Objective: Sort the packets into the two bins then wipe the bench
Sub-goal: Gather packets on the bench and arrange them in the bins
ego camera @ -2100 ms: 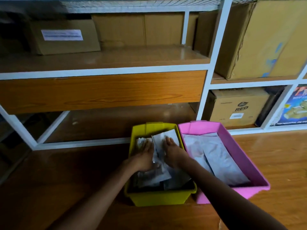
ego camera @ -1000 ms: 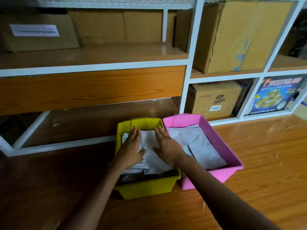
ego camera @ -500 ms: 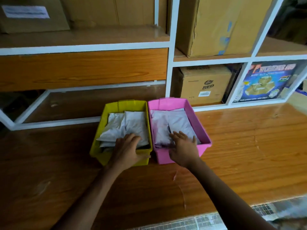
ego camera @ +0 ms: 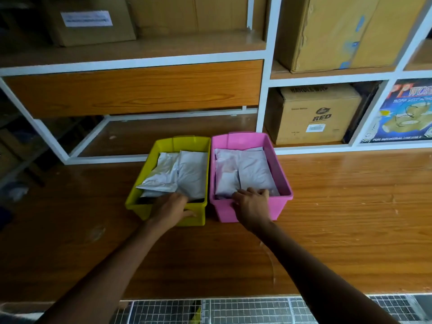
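Two bins stand side by side on the wooden bench (ego camera: 339,206). The yellow bin (ego camera: 149,167) on the left holds silvery white packets (ego camera: 184,171). The pink bin (ego camera: 280,169) on the right holds white packets (ego camera: 252,169) too. My left hand (ego camera: 169,210) grips the near rim of the yellow bin, fingers inside and thumb on the front wall. The near rim of the pink bin is held the same way by my right hand (ego camera: 253,208), fingers curled over the edge. No loose packets lie on the bench.
A white-framed shelf unit (ego camera: 265,90) rises behind the bins. It carries cardboard boxes (ego camera: 313,113), a large carton (ego camera: 339,31) above and a printed blue box (ego camera: 406,113) at right. A wire grid (ego camera: 233,309) lies below the bench's front edge.
Both hands left the packets in the yellow bin and moved to the bins' near rims. The left one took the yellow bin, the right one the pink bin. The view pulled back.
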Available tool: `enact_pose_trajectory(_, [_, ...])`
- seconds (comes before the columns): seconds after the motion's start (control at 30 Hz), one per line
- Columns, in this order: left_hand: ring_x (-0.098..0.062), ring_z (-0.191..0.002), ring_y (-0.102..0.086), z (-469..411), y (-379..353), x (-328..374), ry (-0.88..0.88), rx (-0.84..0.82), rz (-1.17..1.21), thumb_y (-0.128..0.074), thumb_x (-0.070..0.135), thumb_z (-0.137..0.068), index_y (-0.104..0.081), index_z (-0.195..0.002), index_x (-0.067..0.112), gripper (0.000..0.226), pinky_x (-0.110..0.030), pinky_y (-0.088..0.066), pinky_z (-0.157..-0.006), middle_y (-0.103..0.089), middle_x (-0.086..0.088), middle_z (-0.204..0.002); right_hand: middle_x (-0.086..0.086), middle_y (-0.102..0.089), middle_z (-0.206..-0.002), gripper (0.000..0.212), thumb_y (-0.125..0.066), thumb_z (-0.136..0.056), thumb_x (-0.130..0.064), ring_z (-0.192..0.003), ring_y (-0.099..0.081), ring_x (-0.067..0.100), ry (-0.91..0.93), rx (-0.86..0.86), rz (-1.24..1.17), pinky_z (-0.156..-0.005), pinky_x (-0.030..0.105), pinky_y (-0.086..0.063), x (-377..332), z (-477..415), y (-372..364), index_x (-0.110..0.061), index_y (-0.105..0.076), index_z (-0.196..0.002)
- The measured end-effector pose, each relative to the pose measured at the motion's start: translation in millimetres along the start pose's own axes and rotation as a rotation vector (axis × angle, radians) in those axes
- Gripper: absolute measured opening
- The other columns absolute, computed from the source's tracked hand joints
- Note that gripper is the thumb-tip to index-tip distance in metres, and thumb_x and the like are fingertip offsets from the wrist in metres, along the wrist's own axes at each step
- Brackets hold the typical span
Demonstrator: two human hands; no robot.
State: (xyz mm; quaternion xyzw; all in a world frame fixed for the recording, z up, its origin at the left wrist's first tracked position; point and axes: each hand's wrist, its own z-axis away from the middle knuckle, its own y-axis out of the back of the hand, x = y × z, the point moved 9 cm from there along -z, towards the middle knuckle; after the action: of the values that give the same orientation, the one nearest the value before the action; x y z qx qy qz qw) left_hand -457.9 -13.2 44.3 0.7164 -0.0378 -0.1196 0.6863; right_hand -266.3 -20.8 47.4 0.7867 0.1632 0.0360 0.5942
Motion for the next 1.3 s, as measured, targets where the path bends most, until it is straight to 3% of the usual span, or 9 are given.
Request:
enact_pose_trajectory(0.13, [-0.013, -0.079, -0.064, 19.4, -5.3, -57.9, 0.044, -0.044, 0.027, -0.065, 0.059, -0.077, -0.063, -0.094, 0.017, 0.045, -0.024, -0.045, -0.063, -0.067, 0.001, -0.088, -0.005, -0.071, -0.097, 0.015, -0.057, -0.088, -0.034, -0.091, -0.059, 0.022, 0.022, 0.018, -0.029, -0.080, 0.039, -0.030, -56.8, -8.9, -8.8, -0.026, -0.067, -0.096])
enact_pose_trajectory(0.23, [-0.016, -0.084, -0.064, 36.4, -7.7, -106.1, 0.052, -0.053, 0.020, -0.064, 0.058, -0.079, -0.062, -0.096, 0.015, 0.046, -0.025, -0.042, -0.063, -0.067, -0.001, -0.091, -0.006, -0.071, -0.097, 0.016, -0.056, -0.090, -0.035, -0.092, -0.059, 0.021, 0.026, 0.035, -0.040, -0.081, 0.039, -0.031, -110.2, -17.8, -17.9, -0.026, -0.067, -0.097])
enact_pose_trajectory(0.4, [-0.022, -0.102, -0.061, 56.7, -22.1, -191.8, 0.041, -0.086, 0.100, -0.066, 0.049, -0.082, -0.061, -0.108, 0.009, 0.049, -0.029, -0.044, -0.080, -0.066, -0.010, -0.109, -0.006, -0.071, -0.098, 0.016, -0.054, -0.091, -0.036, -0.094, -0.059, 0.020, 0.012, 0.045, -0.043, -0.084, 0.040, -0.032, -200.9, -40.7, -37.9, -0.026, -0.066, -0.097])
enact_pose_trajectory(0.53, [-0.023, -0.106, -0.059, 73.1, -31.4, -263.5, 0.022, -0.091, 0.137, -0.066, 0.048, -0.082, -0.059, -0.113, 0.007, 0.052, -0.030, -0.043, -0.085, -0.064, -0.011, -0.115, -0.006, -0.070, -0.099, 0.017, -0.053, -0.091, -0.037, -0.095, -0.059, 0.020, 0.024, 0.043, -0.033, -0.087, 0.043, -0.035, -271.4, -59.1, -56.1, -0.026, -0.066, -0.097])
enact_pose_trajectory(0.73, [-0.022, -0.104, -0.060, 96.6, -31.6, -356.7, 0.057, -0.099, 0.056, -0.062, 0.050, -0.085, -0.059, -0.111, 0.009, 0.049, -0.028, -0.039, -0.076, -0.064, -0.009, -0.113, -0.006, -0.071, -0.102, 0.019, -0.054, -0.091, -0.038, -0.097, -0.060, 0.021, 0.050, 0.040, -0.040, -0.083, 0.041, -0.032, -362.0, -89.0, -78.4, -0.028, -0.067, -0.101])
enact_pose_trajectory(0.87, [-0.023, -0.102, -0.060, 101.7, -40.8, -402.2, 0.092, -0.127, 0.091, -0.063, 0.051, -0.083, -0.060, -0.108, 0.009, 0.049, -0.029, -0.041, -0.077, -0.064, -0.009, -0.111, -0.006, -0.071, -0.097, 0.016, -0.058, -0.087, -0.035, -0.093, -0.061, 0.022, 0.059, 0.017, -0.022, -0.079, 0.040, -0.031, -399.7, -104.8, -91.9, -0.028, -0.069, -0.097])
enact_pose_trajectory(1.07, [-0.025, -0.102, -0.062, 103.0, -42.1, -440.5, 0.114, -0.086, 0.050, -0.063, 0.052, -0.083, -0.061, -0.107, 0.009, 0.049, -0.031, -0.043, -0.077, -0.066, -0.010, -0.108, -0.004, -0.068, -0.071, 0.007, -0.071, -0.069, -0.025, -0.069, -0.061, 0.024, 0.083, 0.034, -0.009, -0.068, 0.037, -0.032, -431.3, -122.6, -102.3, -0.023, -0.066, -0.074])
enact_pose_trajectory(1.3, [-0.022, -0.094, -0.063, 96.4, -45.8, -466.8, 0.058, -0.009, 0.009, -0.063, 0.060, -0.079, -0.064, -0.096, 0.013, 0.050, -0.031, -0.042, -0.071, -0.067, -0.007, -0.099, -0.005, -0.069, -0.076, 0.003, -0.067, -0.075, -0.026, -0.073, -0.061, 0.023, 0.091, 0.067, -0.027, -0.070, 0.038, -0.032, -451.0, -135.4, -106.4, -0.024, -0.066, -0.077])
